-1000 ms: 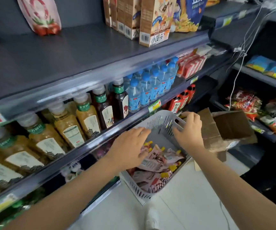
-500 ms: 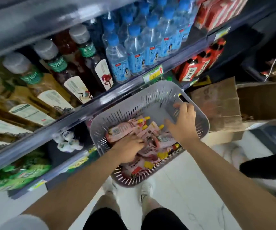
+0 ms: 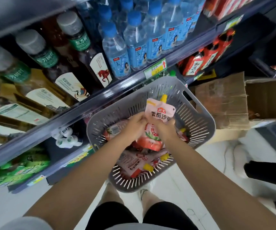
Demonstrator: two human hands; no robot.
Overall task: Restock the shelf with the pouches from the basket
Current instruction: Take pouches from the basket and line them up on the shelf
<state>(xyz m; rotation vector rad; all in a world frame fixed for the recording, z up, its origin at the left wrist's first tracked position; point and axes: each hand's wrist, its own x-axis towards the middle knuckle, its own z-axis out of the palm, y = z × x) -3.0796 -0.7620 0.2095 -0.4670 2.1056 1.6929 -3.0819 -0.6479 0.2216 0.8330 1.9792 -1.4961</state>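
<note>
Together, left hand and right hand gripping pink pouch, over grey basket

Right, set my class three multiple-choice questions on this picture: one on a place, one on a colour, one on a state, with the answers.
1. Where is the box relative to the basket?
A. Inside it
B. To its right
C. On a shelf above it

2. What colour is the cap of the raised pouch?
A. Blue
B. Green
C. Yellow

3. How is that pouch held?
A. By both hands
B. By one hand alone
C. By neither; it lies on the floor

Answers:
1 B: the box sits right of the basket.
2 C: the spout cap shows yellow.
3 A: the left hand and right hand both grip it over the basket.
</note>
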